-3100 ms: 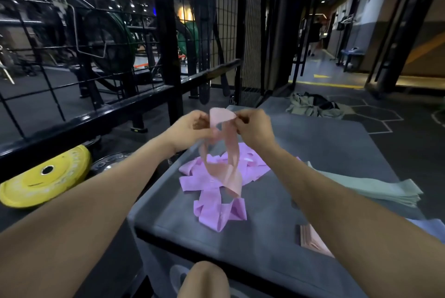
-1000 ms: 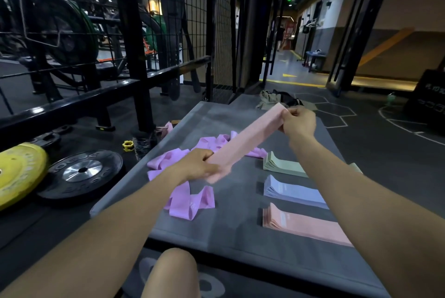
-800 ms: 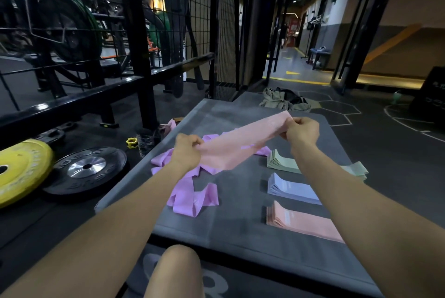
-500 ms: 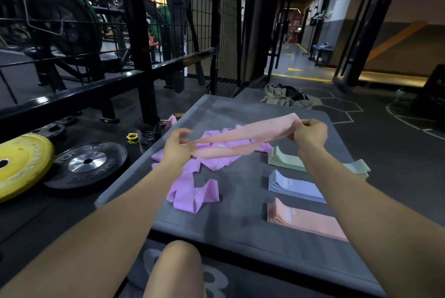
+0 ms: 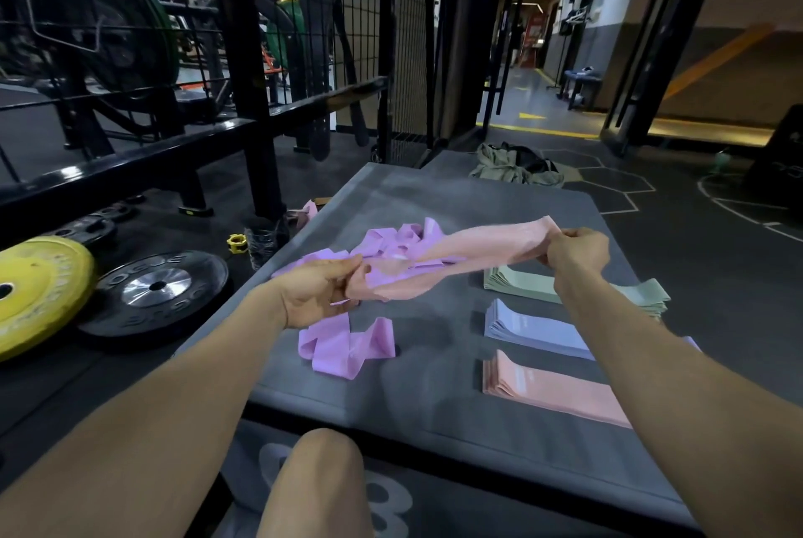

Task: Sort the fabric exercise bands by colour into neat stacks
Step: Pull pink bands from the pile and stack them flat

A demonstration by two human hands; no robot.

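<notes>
Change: pink band (image 5: pixel 456 259), taut a moment ago, is now sagging and twisting between hands.
Fingers: left hand (image 5: pixel 319 292) and right hand (image 5: pixel 575 250) are pinching its ends.
Place: hovering above the surface (image 5: pixel 434 398), left of the stacks.
Meaning: probably being flattened for the near pink stack (image 5: pixel 552 392).

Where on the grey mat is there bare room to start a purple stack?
Bare grey mat lies between the loose purple fabric bands and the three stacks: green, blue, pink. The far end beyond the held pink band is bare too. The right side is crowded.
</notes>
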